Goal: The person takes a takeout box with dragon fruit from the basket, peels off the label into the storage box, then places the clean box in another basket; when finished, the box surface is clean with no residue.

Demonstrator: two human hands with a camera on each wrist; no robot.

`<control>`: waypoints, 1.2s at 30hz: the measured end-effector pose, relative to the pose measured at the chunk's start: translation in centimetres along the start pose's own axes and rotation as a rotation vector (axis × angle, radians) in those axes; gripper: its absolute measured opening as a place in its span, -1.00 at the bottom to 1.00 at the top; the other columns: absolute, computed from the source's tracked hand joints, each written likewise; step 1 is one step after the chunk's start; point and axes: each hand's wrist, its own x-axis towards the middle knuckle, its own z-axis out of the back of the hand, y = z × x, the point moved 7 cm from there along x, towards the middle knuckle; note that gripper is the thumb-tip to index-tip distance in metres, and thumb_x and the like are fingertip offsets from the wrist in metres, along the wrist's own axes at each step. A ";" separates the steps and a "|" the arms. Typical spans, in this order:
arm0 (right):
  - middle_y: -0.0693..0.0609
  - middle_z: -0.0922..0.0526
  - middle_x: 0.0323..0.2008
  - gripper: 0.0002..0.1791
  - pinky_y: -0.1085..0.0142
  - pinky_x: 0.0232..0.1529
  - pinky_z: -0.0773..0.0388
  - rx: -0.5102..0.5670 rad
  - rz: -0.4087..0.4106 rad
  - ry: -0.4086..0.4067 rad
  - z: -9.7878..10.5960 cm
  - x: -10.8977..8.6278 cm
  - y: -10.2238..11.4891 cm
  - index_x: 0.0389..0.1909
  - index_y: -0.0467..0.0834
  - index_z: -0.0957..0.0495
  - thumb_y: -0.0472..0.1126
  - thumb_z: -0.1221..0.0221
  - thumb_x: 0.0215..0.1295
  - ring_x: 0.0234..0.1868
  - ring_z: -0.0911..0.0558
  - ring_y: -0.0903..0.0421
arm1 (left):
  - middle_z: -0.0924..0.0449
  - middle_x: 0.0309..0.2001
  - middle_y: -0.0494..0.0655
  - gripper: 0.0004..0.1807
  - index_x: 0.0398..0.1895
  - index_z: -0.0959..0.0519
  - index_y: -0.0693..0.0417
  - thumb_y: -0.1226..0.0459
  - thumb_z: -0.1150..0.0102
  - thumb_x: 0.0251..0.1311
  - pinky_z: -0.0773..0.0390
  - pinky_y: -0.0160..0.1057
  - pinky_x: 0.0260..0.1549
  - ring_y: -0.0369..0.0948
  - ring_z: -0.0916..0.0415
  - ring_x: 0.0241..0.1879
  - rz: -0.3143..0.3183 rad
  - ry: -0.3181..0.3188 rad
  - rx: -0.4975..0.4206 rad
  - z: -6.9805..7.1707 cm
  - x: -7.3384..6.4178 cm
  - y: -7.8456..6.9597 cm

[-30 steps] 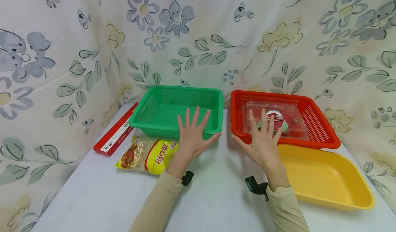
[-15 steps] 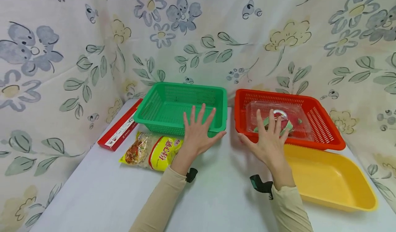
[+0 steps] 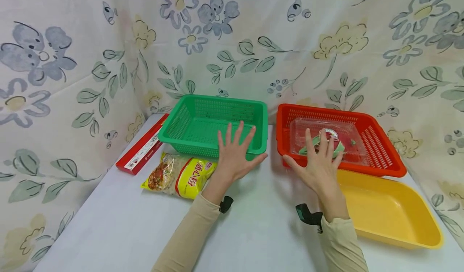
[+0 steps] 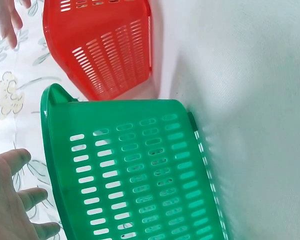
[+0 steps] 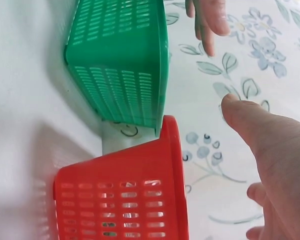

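Note:
My left hand [image 3: 233, 159] is held in the air with its fingers spread, overlapping the front right corner of the green basket [image 3: 170, 141] in the head view. Nothing is in its grasp. The right hand [image 3: 320, 169] is spread the same way, over the near rim of the red basket [image 3: 380, 169]. A clear plastic box [image 3: 353, 133] with a round label and something green and dark red lies inside the red basket. Both wrist views show the fingers above the basket rims, with the slotted green wall [image 4: 125, 160] and red wall [image 5: 115, 195] beneath them.
Left of the left hand lies a yellow bag of pasta [image 3: 181, 175] with a clear window. A long red box [image 3: 143, 145] lies beyond it, beside the green basket. A yellow tray [image 3: 391, 207] stands at the right, in front of the red basket. Flowered cloth [image 3: 232, 38] hangs behind.
The head view has shifted slightly, so the scene sits a little further right and up. Both hands stay spread above the baskets, and the things on the table have not moved.

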 end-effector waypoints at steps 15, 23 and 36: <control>-0.32 0.42 0.53 0.13 -0.50 0.22 0.49 0.006 -0.020 0.003 0.8 0.1 -0.7 0.59 -0.04 0.29 0.40 -0.07 0.25 0.46 0.34 -0.44 | 0.22 0.59 -0.06 -0.09 0.59 0.07 -0.37 -0.43 0.20 0.23 0.21 0.28 0.39 0.14 0.30 0.52 -0.031 -0.021 -0.049 -0.1 0.0 -1.0; -0.29 0.43 0.54 0.10 -0.45 0.25 0.50 0.032 -0.043 -0.011 1.2 -0.2 -1.9 0.59 -0.04 0.28 0.36 -0.08 0.27 0.46 0.35 -0.45 | 0.11 0.57 -0.02 -0.13 0.58 -0.02 -0.29 -0.35 0.13 0.28 0.05 0.24 0.39 0.13 0.20 0.51 -0.088 -0.034 -0.087 0.0 -0.4 -2.8; -0.46 0.28 0.48 0.03 -0.48 0.26 0.31 0.025 -0.081 0.024 3.7 1.7 -4.9 0.56 -0.24 0.17 0.23 -0.11 0.34 0.44 0.22 -0.49 | -0.09 0.51 -0.02 -0.22 0.54 -0.14 -0.19 -0.25 0.08 0.33 -0.15 0.13 0.36 0.10 0.01 0.47 -0.137 -0.090 -0.199 -0.3 -0.8 -4.3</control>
